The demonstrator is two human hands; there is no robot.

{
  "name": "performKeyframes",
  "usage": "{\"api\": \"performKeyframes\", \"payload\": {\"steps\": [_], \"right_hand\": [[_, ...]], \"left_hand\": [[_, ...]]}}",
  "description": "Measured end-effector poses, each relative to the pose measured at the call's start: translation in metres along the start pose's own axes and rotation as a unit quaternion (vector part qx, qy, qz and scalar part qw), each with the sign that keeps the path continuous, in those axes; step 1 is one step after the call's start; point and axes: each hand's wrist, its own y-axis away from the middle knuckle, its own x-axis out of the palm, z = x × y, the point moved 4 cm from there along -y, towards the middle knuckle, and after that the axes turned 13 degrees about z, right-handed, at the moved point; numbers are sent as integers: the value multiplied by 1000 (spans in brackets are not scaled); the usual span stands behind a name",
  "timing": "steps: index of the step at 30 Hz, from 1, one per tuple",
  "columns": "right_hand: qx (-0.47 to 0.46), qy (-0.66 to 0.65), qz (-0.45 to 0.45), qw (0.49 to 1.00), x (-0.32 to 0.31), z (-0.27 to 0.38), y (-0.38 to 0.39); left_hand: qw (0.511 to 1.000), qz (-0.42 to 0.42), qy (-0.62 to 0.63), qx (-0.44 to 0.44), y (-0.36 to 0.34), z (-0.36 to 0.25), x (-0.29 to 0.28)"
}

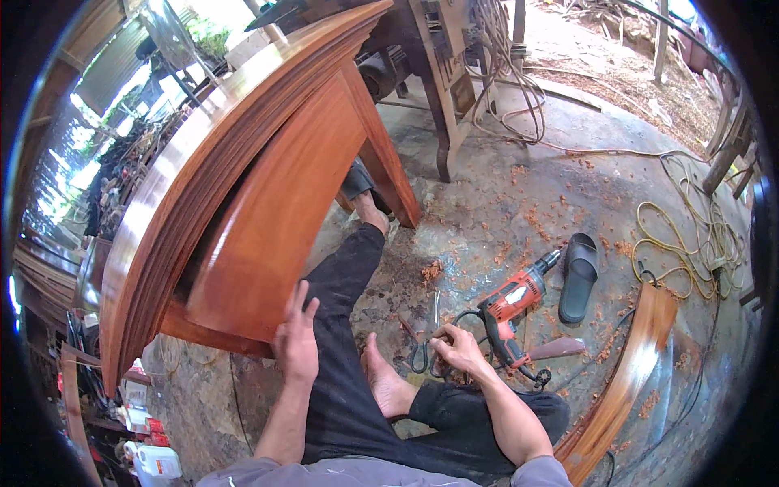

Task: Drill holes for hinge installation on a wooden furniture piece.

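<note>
My left hand (297, 339) is raised with its fingers apart, holding nothing, beside the lower edge of a large varnished wooden furniture piece (268, 219). That piece has a broad curved panel and a stepped, moulded edge. My right hand (457, 349) is low over the floor, its fingers drawn together. Right by those fingers is a dark looped handle (418, 358), like that of scissors; whether they grip it is hidden. A red power drill (516, 299) lies just right of this hand, and a slim metal piece (436, 308) lies above it.
A dark slide sandal (578, 278) lies past the drill. At right rests a curved varnished wooden part (623, 381), with a yellow cord (690, 243) beyond. Wood shavings are scattered over the concrete floor (487, 203). A machine stand (442, 105) is at the back; white containers (156, 463) stand lower left.
</note>
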Motion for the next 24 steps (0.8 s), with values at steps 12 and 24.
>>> {"api": "performKeyframes", "payload": {"steps": [12,24], "right_hand": [[-117,-63,-304,943,-20,-4,62],[211,431,-313,819,-36,-74,83]], "left_hand": [[860,242,-429,137,-29,16,121],[898,198,326,-219,-86,96,222]]}}
